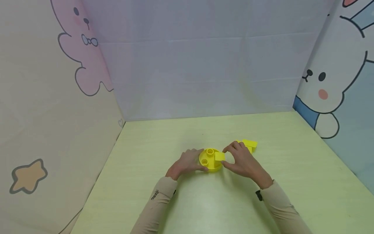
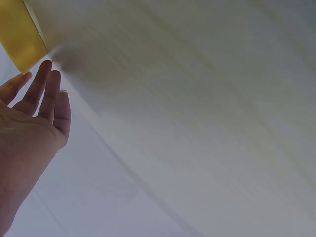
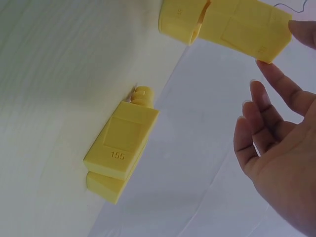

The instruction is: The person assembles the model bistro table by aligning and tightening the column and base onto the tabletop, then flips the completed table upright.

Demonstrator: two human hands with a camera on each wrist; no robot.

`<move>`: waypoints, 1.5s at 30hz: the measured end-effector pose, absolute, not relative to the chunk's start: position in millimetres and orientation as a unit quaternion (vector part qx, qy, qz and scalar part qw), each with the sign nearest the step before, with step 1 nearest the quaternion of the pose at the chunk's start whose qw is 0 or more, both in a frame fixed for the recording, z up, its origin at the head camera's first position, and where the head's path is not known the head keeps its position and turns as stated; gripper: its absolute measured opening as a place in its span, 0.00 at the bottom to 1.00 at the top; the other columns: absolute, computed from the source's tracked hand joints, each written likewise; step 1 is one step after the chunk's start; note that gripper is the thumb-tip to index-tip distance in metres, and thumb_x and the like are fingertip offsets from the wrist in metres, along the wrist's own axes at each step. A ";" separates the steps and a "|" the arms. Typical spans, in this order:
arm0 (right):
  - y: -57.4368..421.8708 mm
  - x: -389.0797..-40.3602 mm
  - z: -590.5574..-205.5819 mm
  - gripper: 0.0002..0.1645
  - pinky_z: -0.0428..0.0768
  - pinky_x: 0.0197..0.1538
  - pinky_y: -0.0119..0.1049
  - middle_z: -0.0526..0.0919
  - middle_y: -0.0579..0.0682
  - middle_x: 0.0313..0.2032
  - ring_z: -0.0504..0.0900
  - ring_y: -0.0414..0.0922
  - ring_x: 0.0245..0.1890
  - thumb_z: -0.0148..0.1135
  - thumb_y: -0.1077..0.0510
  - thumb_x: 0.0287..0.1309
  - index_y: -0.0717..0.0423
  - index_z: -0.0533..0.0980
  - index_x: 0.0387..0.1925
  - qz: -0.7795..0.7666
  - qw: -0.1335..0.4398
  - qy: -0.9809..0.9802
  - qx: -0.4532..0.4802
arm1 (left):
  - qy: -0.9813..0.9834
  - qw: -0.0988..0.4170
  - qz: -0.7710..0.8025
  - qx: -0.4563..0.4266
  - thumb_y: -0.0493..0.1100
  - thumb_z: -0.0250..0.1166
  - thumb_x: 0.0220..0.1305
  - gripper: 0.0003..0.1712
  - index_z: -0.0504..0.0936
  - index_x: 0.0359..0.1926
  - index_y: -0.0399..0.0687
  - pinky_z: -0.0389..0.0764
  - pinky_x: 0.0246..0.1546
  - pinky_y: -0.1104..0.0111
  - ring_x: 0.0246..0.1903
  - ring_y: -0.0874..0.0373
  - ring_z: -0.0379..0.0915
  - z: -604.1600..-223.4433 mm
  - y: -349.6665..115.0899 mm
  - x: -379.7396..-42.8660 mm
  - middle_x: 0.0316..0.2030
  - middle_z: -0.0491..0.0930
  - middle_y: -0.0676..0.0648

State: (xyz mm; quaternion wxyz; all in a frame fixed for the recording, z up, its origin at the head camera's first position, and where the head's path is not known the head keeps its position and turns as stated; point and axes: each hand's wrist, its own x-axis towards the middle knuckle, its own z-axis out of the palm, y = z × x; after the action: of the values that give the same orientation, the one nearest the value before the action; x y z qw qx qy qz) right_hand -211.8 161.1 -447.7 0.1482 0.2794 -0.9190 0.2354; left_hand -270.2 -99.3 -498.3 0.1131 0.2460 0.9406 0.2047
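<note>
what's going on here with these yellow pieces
A person's left hand steadies a round yellow base on the table, while the right hand pinches a yellow block at the base's right side. Whether that block is fully seated is hard to tell. Another yellow piece, marked 155, lies on the table beyond the right hand.

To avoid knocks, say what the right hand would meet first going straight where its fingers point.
Past the yellow block the right hand pinches, likely the round yellow base; whether they touch is unclear.
</note>
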 end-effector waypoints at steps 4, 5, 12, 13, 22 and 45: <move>157.5 -212.1 -449.1 0.21 0.71 0.43 0.47 0.75 0.51 0.39 0.70 0.52 0.39 0.79 0.48 0.54 0.57 0.79 0.39 0.222 0.162 -0.921 0.277 | 0.941 0.108 0.201 0.250 0.69 0.73 0.57 0.54 0.67 0.77 0.50 0.66 0.62 0.42 0.59 0.45 0.70 -498.1 -99.7 -270.1 0.62 0.77 0.43; 156.4 -212.2 -449.4 0.23 0.71 0.43 0.47 0.75 0.51 0.39 0.70 0.53 0.39 0.79 0.47 0.54 0.58 0.79 0.40 0.221 0.162 -0.921 0.275 | 0.941 0.107 0.200 0.252 0.69 0.73 0.57 0.54 0.67 0.77 0.50 0.67 0.61 0.42 0.58 0.45 0.71 -498.3 -99.7 -270.1 0.62 0.77 0.43; 156.4 -214.2 -448.6 0.29 0.71 0.47 0.53 0.76 0.57 0.49 0.70 0.56 0.46 0.66 0.58 0.56 0.58 0.79 0.61 0.252 0.114 -0.915 0.292 | 0.940 0.108 0.207 0.249 0.70 0.73 0.57 0.53 0.67 0.77 0.52 0.66 0.61 0.42 0.57 0.46 0.70 -499.3 -99.8 -270.5 0.61 0.77 0.44; 157.1 -214.7 -448.8 0.31 0.71 0.47 0.53 0.75 0.58 0.50 0.70 0.56 0.46 0.64 0.61 0.55 0.57 0.78 0.63 0.257 0.106 -0.913 0.297 | 0.940 0.108 0.207 0.249 0.70 0.73 0.57 0.53 0.67 0.77 0.52 0.66 0.61 0.42 0.57 0.47 0.71 -499.5 -99.8 -270.6 0.61 0.77 0.45; 156.7 -219.5 -454.0 0.23 0.70 0.46 0.50 0.74 0.56 0.46 0.68 0.54 0.45 0.69 0.61 0.61 0.56 0.82 0.58 0.273 0.100 -0.905 0.309 | 0.939 0.106 0.206 0.253 0.69 0.72 0.57 0.53 0.67 0.77 0.53 0.67 0.60 0.43 0.56 0.47 0.71 -500.0 -100.2 -271.6 0.60 0.78 0.45; 148.3 -224.3 -454.4 0.27 0.76 0.49 0.52 0.78 0.59 0.48 0.74 0.56 0.47 0.72 0.53 0.64 0.63 0.76 0.58 0.286 0.073 -0.909 0.295 | 0.940 0.113 0.208 0.244 0.68 0.73 0.57 0.54 0.67 0.77 0.49 0.68 0.62 0.43 0.58 0.46 0.71 -497.8 -100.4 -269.6 0.63 0.76 0.43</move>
State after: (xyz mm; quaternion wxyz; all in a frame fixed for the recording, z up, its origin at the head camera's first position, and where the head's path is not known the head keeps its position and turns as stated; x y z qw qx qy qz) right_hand -224.3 148.3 -454.4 0.0731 0.2953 -0.9086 0.2863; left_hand -269.6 -100.4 -497.8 0.1130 0.2441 0.9405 0.2077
